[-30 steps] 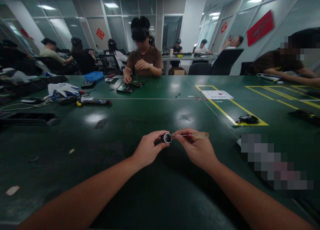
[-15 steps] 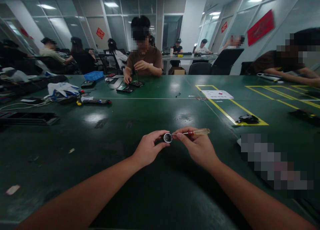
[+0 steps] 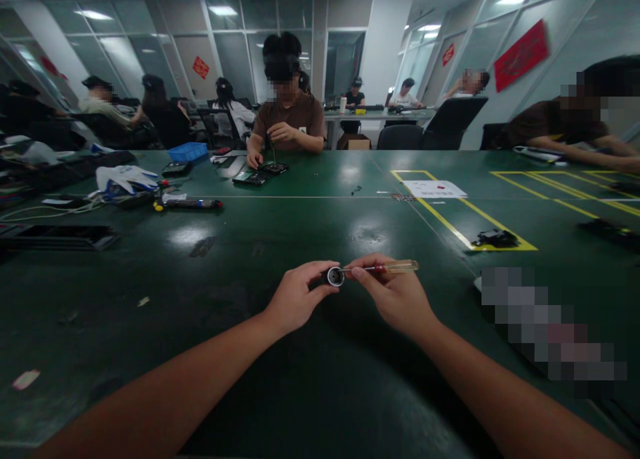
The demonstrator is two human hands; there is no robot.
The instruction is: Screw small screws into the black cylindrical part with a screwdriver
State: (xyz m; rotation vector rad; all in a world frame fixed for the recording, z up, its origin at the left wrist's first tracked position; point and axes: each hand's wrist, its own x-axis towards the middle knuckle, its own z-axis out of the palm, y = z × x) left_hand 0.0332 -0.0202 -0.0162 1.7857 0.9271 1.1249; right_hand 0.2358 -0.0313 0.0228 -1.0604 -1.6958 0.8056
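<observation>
The cylinder (image 3: 335,276) sits at the tip of my left hand's (image 3: 295,298) pinch, thumb below, fingers above, parted by its width. My right hand (image 3: 400,302), just beside, is closed on the screwdriver (image 3: 401,266), whose tip meets the cylinder's rim.

Head-worn view, facing forward and down, tabletop (image 3: 300,226) near

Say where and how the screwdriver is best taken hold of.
Probably by its thick handle, coming from the right: the screwdriver lies roughly level, handle end pointing right, while its thin shaft points left at the round part held in the left hand.
</observation>
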